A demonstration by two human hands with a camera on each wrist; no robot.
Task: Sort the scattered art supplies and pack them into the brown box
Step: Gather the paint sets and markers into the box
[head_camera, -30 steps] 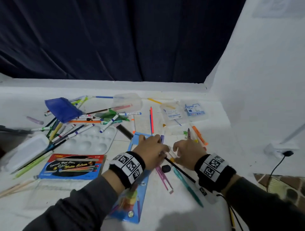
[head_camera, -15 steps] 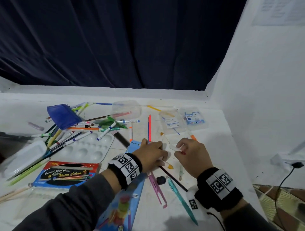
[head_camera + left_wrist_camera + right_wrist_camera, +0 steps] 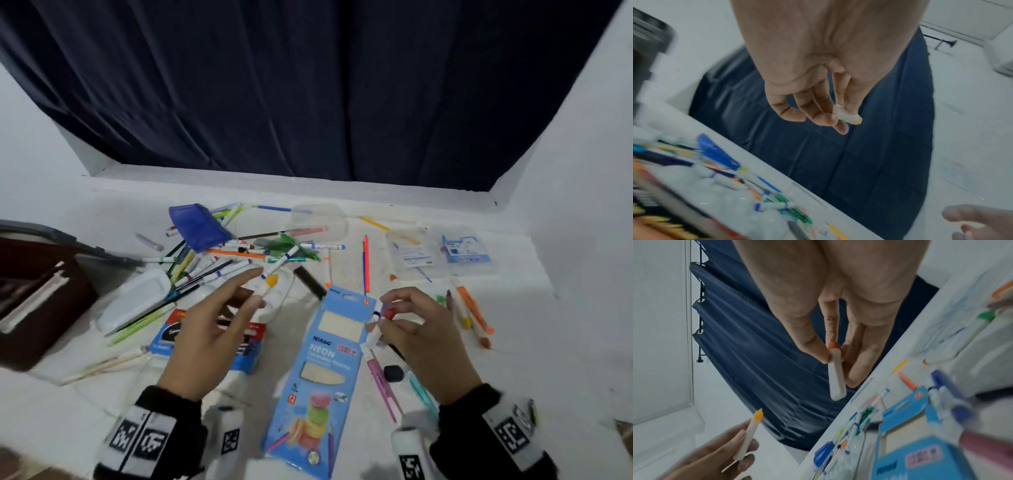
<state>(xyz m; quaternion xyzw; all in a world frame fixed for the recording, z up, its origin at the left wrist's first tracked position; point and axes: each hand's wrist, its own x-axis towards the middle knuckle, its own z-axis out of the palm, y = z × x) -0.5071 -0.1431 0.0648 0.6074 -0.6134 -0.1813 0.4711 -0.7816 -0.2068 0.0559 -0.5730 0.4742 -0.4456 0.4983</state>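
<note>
My left hand [image 3: 258,289] hovers above the white palette [image 3: 281,301] and pinches a small white paint tube with a yellow cap [image 3: 270,282], also seen as the yellow-capped tube [image 3: 849,116] in the left wrist view. My right hand [image 3: 385,318] is raised over the blue Neon pencil box [image 3: 325,370] and pinches a white tube with a red cap [image 3: 388,313]; in the right wrist view the red-capped tube [image 3: 835,374] sits between thumb and fingers. The brown box [image 3: 34,301] stands open at the far left edge.
A heap of markers [image 3: 212,263] and a blue pouch [image 3: 197,226] lie behind the palette. A watercolour box [image 3: 205,339] lies under my left hand. Clear plastic cases [image 3: 414,253] sit back right. Pens and a black cap [image 3: 392,372] lie near my right wrist.
Both hands have risen off the table, each with a small tube. The left hand has swung left over the palette. The brown box has come into view.
</note>
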